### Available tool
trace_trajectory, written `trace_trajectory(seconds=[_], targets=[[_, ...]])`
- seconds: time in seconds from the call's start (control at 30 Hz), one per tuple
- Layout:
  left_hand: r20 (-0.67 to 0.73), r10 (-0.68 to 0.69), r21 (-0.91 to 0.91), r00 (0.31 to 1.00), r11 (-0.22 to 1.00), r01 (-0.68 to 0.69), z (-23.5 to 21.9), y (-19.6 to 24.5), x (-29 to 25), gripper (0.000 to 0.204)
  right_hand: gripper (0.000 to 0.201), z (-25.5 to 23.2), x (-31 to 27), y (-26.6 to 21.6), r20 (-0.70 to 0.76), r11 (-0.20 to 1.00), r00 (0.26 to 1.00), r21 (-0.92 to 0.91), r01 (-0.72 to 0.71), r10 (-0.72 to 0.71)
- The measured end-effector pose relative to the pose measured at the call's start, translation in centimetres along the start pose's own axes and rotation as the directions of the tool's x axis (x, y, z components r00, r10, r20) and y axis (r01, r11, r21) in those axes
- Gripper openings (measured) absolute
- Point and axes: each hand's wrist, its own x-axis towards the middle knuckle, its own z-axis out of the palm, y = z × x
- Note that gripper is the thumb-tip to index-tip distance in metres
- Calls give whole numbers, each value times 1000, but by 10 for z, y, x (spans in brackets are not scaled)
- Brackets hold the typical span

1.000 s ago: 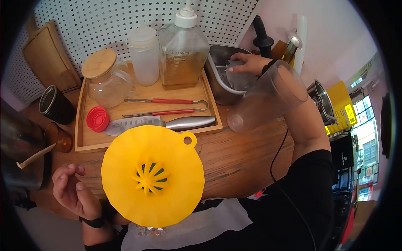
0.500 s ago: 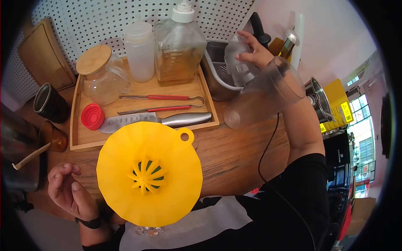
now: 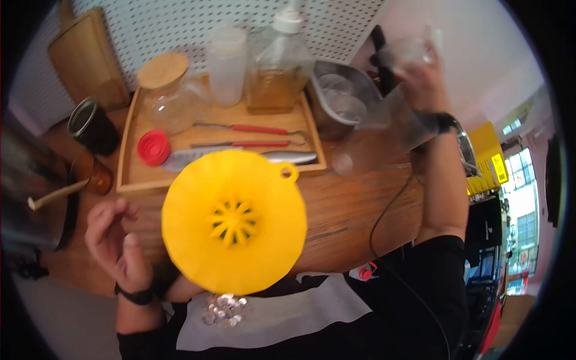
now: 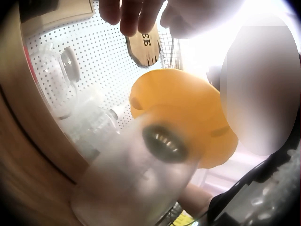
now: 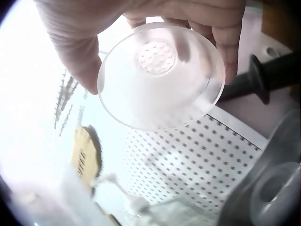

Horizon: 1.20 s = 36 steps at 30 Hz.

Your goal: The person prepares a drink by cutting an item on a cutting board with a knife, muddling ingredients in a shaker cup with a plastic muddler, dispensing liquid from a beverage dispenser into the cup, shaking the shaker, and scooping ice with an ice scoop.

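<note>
High at the right in the head view, my right hand (image 3: 423,81) holds a clear plastic cup (image 5: 160,89). In the right wrist view, thumb and fingers grip the cup from either side, its round mouth facing the camera and its base dotted. My left hand (image 3: 120,246) hovers with loosely bent fingers and holds nothing, left of a yellow scalloped disc (image 3: 192,198) with a slotted hub. Seen from the left wrist, that disc overlaps a frosted clear cylinder (image 4: 122,188). Behind the disc, a metal bin (image 3: 324,117) has other clear cups (image 3: 345,99) in it.
A tall clear pitcher (image 3: 384,135) stands beside my right forearm. The wooden tray (image 3: 133,180) bears a lidded glass jug (image 3: 165,108), a pump bottle (image 3: 273,90), red-handled tongs (image 3: 261,129), a knife (image 3: 288,157) and a red cap (image 3: 154,148). A black cable (image 3: 384,210) crosses the table.
My right hand has lifted the clear cup out of the metal bin and carried it up and to the right. My left hand keeps its pose while the head view shifts.
</note>
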Motion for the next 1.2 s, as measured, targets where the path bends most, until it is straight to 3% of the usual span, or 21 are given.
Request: trace_trajectory(seconds=[0.03,0.07,0.1,0.13,0.17,0.2,0.23,0.3,0.37,0.43,0.47,0.6,0.63,0.67,0.73,0.8,0.87,1.07,1.1,1.17,1.2], targets=[[9,-19,0,1000,1000,19,4,2,2,42,31,-19,-2,0,45,916,985,364,-172,167],[1,-85,-40,996,996,85,6,4,1,51,65,-17,0,-69,-83,635,948,759,-140,308],[43,-107,-70,993,991,110,6,3,1,64,69,-26,-1,-104,-178,645,902,753,-133,394],[39,-118,-49,992,992,120,7,3,3,64,66,-48,-11,-117,-148,615,937,784,-84,317],[104,-118,-111,988,985,130,9,3,5,73,69,-49,-14,-153,-231,693,921,719,-56,314],[168,-113,-176,979,974,142,11,3,7,83,73,-47,-15,-185,-342,730,850,679,-71,400],[167,-117,-170,979,975,146,14,3,9,83,75,-44,-21,-207,-343,740,865,671,-47,365],[260,-93,-225,961,962,154,19,3,11,101,77,-26,-39,-232,-114,603,990,797,40,86],[314,-89,-219,945,962,163,23,7,15,104,69,11,-45,-268,-111,802,969,586,-114,219],[365,-78,-215,928,962,165,26,10,19,108,82,74,-41,-311,-142,728,978,654,207,-150],[398,-85,-180,914,969,168,26,11,21,108,96,97,-39,-331,-162,715,983,678,172,-83],[440,-68,-163,895,974,155,30,14,25,108,103,141,-25,-321,26,869,977,462,177,-212],[478,-139,-198,867,945,261,30,16,26,108,98,148,-22,-319,111,916,960,343,207,-259],[519,-206,-228,830,902,366,30,19,26,107,98,158,-23,-316,110,916,958,340,214,-265],[518,-194,-241,833,901,360,30,20,25,106,81,174,-24,-314,111,887,935,372,275,-337],[521,-186,-252,833,899,358,27,20,26,105,80,175,-27,-322,150,895,929,355,268,-338],[532,-112,-178,839,954,241,25,20,29,102,80,170,-28,-322,220,900,921,372,227,-323],[476,119,48,872,986,-162,17,49,70,107,86,159,-42,-309,181,912,949,369,180,-260],[474,119,50,872,986,-162,20,58,77,107,86,161,-47,-306,180,911,948,371,181,-262],[486,190,22,853,973,-229,33,75,88,96,100,166,-56,-298,24,726,999,686,-48,44],[488,187,29,853,973,-230,41,78,88,96,100,171,-61,-291,22,722,999,691,-45,42]])
